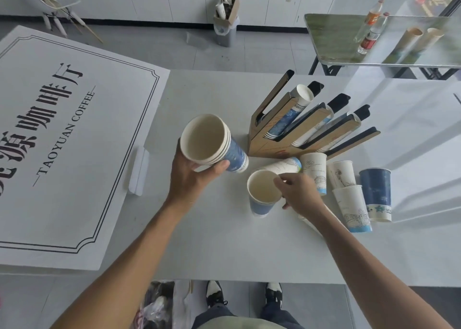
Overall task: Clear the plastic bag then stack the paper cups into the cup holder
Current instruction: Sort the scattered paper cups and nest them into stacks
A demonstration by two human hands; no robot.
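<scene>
The left hand [192,176] grips a nested stack of blue-printed white paper cups [212,142], held tilted with its open mouth toward the camera, just left of the slotted brown cardboard cup holder [299,131] on the white table [224,241]. The right hand [299,191] pinches the rim of a single blue-and-white paper cup [262,194] standing in front of the holder — thumb inside the rim, fingers outside. Several holder slots already carry cups. Right of that hand, in front of the holder, loose white and dark-blue paper cups [361,191] stand upside down — one more lies on its side.
</scene>
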